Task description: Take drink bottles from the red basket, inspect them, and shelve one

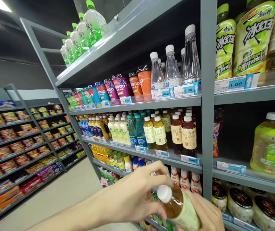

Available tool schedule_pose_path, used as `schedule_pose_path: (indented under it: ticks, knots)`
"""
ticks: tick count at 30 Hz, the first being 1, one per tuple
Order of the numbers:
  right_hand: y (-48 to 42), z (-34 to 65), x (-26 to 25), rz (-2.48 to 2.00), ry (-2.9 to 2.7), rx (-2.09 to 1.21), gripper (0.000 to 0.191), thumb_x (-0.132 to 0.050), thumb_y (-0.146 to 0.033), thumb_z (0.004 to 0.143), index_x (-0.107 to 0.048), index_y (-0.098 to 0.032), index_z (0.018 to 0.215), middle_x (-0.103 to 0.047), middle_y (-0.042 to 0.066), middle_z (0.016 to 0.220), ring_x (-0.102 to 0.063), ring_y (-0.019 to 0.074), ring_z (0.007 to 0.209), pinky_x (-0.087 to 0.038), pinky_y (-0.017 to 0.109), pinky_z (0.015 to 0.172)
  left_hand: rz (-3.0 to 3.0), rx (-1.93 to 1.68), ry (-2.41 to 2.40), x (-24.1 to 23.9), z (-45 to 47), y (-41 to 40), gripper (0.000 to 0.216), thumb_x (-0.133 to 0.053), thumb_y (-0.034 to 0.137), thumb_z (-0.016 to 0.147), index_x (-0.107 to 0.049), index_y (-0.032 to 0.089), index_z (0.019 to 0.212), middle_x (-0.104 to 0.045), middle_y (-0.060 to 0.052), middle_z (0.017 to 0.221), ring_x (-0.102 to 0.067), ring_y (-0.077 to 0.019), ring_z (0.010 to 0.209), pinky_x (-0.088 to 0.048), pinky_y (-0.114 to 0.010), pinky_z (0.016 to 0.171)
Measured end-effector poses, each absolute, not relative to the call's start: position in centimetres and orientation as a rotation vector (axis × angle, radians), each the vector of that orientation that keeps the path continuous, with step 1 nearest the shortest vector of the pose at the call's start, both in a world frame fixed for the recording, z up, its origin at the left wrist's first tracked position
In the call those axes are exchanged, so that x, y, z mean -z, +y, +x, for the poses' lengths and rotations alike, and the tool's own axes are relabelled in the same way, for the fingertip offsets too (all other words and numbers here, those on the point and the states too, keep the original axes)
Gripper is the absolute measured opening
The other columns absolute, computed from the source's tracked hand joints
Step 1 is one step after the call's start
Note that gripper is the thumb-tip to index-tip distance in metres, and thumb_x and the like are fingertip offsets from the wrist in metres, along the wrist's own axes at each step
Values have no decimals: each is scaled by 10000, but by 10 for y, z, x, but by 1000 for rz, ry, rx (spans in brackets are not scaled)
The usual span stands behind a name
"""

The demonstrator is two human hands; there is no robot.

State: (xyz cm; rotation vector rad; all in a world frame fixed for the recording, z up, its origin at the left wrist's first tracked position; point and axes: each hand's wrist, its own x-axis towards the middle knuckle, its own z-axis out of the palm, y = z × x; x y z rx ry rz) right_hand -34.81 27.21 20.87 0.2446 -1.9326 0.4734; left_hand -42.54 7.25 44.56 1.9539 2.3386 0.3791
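A small tea bottle (178, 205) with a white cap, amber liquid and a pale green label is held tilted in front of the shelves, its cap toward the upper left. My right hand (206, 208) wraps round the label from the right side. From the left, my left hand (137, 189) closes about the neck and shoulder, thumb below and curled fingers above and behind the cap. Parts of the fingers of both hands are hidden by the bottle. Similar bottles with cream labels (160, 134) stand upright on the shelf just above.
A grey shelf rack post (207, 96) rises close on the right. Upper shelves carry clear water bottles (191, 57), cups (120, 86) and green-capped bottles (94, 22). Jars (240, 202) sit at lower right. Across the floor (62, 192), another rack holds packaged foods (10, 147).
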Motion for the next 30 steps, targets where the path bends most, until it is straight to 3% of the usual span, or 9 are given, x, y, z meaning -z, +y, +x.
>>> schedule_pose_path:
  ticks: [4, 8, 11, 13, 15, 17, 19, 22, 30]
  knots:
    - [266, -369, -257, 280, -1884, -390, 677, -688, -235, 736, -542, -141, 1390, -774, 153, 1100, -782, 311, 893, -665, 403, 697, 2109, -320, 2440, -453, -426, 57, 391, -743, 161, 910, -653, 221, 1286, -635, -71, 1233, -669, -206, 1041, -562, -308, 882]
    - [248, -379, -278, 266, -1848, -524, 613, -689, -249, 743, -571, -150, 1336, -777, 133, 1069, -780, 295, 876, -660, 397, 690, 2073, -450, 2405, -492, -444, 52, 267, -682, 372, 988, -707, 227, 1211, -705, -38, 1202, -686, -165, 1064, -548, -260, 944]
    - [233, -384, -277, 205, -1838, -661, 598, -709, -313, 764, -577, -145, 1323, -787, 117, 1057, -786, 279, 845, -669, 389, 696, 1975, -314, 2738, -523, -486, 69, 394, -418, 409, 1105, -617, 215, 1383, -675, -78, 1367, -643, -203, 1239, -499, -358, 1092]
    - [226, -384, -271, 180, -1859, -741, 598, -718, -341, 771, -580, -150, 1321, -791, 96, 1024, -783, 260, 803, -666, 373, 672, 2007, -2, 2923, -528, -520, 90, 594, -587, 410, 1033, -431, 174, 1555, -461, -161, 1603, -462, -296, 1466, -388, -471, 1218]
    - [222, -384, -261, 165, -1886, -758, 616, -714, -350, 761, -590, -144, 1328, -792, 102, 1040, -786, 277, 843, -668, 385, 701, 2048, 326, 2934, -523, -551, 117, 902, -807, 405, 869, -344, 159, 1603, -301, -213, 1682, -313, -378, 1548, -336, -518, 1244]
    - [222, -381, -249, 174, -1914, -709, 640, -705, -333, 739, -598, -131, 1336, -791, 120, 1085, -788, 295, 900, -670, 389, 745, 2022, 480, 2922, -513, -573, 142, 1071, -911, 389, 744, -334, 112, 1603, -301, -260, 1650, -377, -411, 1487, -378, -499, 1211]
    - [226, -378, -238, 210, -1954, -632, 656, -709, -314, 722, -606, -127, 1342, -789, 125, 1122, -790, 298, 932, -669, 365, 771, 1975, 591, 2922, -505, -588, 162, 1034, -940, 348, 700, -415, 87, 1551, -388, -272, 1571, -469, -414, 1391, -436, -485, 1153]
    - [235, -373, -225, 246, -2001, -572, 683, -724, -289, 714, -602, -135, 1369, -785, 114, 1157, -792, 285, 947, -667, 326, 760, 1943, 679, 2920, -502, -601, 178, 814, -927, 324, 703, -573, 93, 1398, -490, -254, 1453, -517, -416, 1319, -485, -483, 1091]
    - [249, -364, -211, 97, -2013, -670, 757, -739, -318, 710, -604, -162, 1438, -779, 134, 1174, -788, 333, 950, -669, 358, 770, 1838, 609, 2958, -501, -634, 214, 744, -921, 291, 710, -621, 97, 1363, -431, -252, 1566, -418, -430, 1444, -408, -471, 1183]
